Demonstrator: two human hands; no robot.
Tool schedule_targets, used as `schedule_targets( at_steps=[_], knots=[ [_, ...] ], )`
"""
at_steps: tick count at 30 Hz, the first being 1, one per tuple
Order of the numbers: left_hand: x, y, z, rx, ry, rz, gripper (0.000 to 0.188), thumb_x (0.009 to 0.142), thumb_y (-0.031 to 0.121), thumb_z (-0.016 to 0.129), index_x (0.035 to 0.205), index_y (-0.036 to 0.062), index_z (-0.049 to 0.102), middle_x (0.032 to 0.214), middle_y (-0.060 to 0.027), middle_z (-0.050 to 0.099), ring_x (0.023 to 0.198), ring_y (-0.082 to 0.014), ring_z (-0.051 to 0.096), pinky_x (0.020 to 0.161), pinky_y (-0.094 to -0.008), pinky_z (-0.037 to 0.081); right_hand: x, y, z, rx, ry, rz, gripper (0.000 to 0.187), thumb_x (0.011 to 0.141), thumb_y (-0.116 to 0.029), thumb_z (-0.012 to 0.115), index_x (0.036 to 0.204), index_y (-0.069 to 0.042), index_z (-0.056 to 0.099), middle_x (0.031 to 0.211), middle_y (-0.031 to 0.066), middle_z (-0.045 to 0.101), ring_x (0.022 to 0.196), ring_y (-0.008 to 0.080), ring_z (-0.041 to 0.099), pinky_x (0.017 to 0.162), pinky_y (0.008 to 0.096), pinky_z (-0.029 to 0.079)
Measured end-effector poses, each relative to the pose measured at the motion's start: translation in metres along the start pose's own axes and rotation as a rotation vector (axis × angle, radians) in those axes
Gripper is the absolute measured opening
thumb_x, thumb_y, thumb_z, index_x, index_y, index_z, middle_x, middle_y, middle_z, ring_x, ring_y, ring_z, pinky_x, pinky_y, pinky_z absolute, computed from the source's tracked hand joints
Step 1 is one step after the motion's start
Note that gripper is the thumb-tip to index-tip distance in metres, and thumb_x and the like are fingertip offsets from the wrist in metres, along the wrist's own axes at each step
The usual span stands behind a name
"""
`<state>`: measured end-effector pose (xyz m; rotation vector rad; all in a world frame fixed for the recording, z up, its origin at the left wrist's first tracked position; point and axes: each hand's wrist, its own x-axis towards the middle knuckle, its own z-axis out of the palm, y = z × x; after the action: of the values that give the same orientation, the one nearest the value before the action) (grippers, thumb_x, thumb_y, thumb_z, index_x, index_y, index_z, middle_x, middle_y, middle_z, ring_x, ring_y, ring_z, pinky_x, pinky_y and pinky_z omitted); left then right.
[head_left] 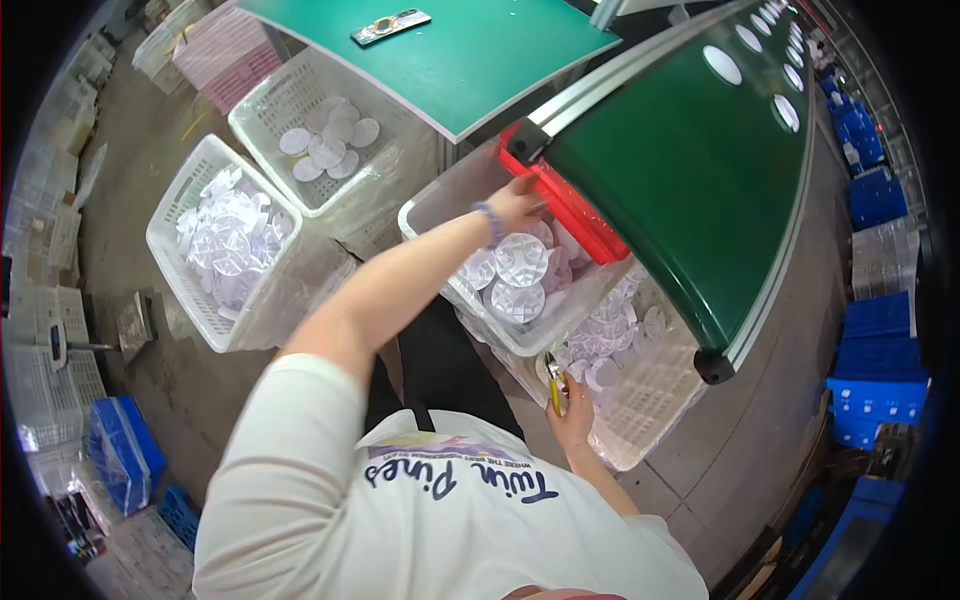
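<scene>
My left hand (515, 203) reaches across to a red plastic tray (580, 222) at the conveyor's end, its fingers bent at the rim. Below it stands a white basket (420, 215) holding round clear plastic discs (521, 260) with ribbed faces. In my right hand (573, 418) is a pair of yellow-handled cutting pliers (554, 384), jaws pointing up and away from me. It is held over the near side of a lower white crate (630, 440), beside more clear plastic pieces (602, 345).
A green conveyor belt (690, 170) carries several white discs (722, 65). To the left are a crate of clear scraps (225, 245) and a crate of discs (328, 150). A phone (391, 27) lies on the green table (470, 70). Blue bins (878, 345) line the far right.
</scene>
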<state>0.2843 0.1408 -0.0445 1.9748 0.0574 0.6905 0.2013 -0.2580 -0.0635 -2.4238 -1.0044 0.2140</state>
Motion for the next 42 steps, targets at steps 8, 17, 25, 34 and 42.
schedule_targets(
  at_steps=[8,17,25,34,42],
  knots=[
    [-0.104,0.067,-0.117,0.795,-0.034,0.126,0.057,0.067,0.013,0.068,0.121,0.0094,0.051,0.139,-0.0174,0.037,0.124,-0.0366,0.040,0.101,-0.0453,0.036,-0.019,0.006,0.012,0.106,-0.022,0.084,0.059,0.069,-0.001,0.063,0.125,-0.001,0.046,0.107,0.0195,0.054,0.093,0.0329,0.056,0.083,0.0383,0.045],
    [-0.354,0.005,-0.336,0.928,-0.071,-1.171,0.046,0.076,0.051,0.064,0.099,0.0119,0.062,0.100,-0.0127,0.064,0.097,-0.0312,0.060,0.078,-0.0442,0.047,-0.020,0.072,0.038,0.188,-0.146,0.162,0.063,0.068,-0.001,0.060,0.128,0.003,0.040,0.118,0.0226,0.049,0.111,0.0375,0.050,0.094,0.0389,0.041],
    [-0.319,0.051,-0.459,0.875,0.031,-0.986,0.038,0.078,0.048,0.062,0.085,0.0116,0.068,0.082,-0.0150,0.065,0.078,-0.0341,0.062,0.067,-0.0431,0.048,-0.013,0.034,0.024,0.054,-0.239,0.305,0.072,0.067,-0.001,0.058,0.133,0.005,0.031,0.128,0.0255,0.042,0.121,0.0386,0.040,0.104,0.0396,0.031],
    [-0.352,0.021,-0.391,0.972,-0.125,-0.975,0.030,0.078,0.044,0.062,0.087,0.0162,0.069,0.087,-0.0109,0.066,0.083,-0.0305,0.063,0.071,-0.0435,0.050,-0.004,0.018,0.020,0.010,-0.311,0.292,0.070,0.066,0.002,0.056,0.132,0.004,0.032,0.128,0.0253,0.040,0.121,0.0395,0.040,0.103,0.0392,0.030],
    [-0.403,-0.008,-0.360,1.033,0.090,-0.769,0.037,0.077,0.049,0.061,0.080,0.0125,0.068,0.081,-0.0140,0.064,0.077,-0.0323,0.062,0.066,-0.0436,0.049,0.000,0.012,0.026,-0.095,-0.262,0.233,0.070,0.065,0.002,0.055,0.131,0.003,0.033,0.123,0.0270,0.044,0.118,0.0419,0.042,0.102,0.0408,0.032]
  ],
)
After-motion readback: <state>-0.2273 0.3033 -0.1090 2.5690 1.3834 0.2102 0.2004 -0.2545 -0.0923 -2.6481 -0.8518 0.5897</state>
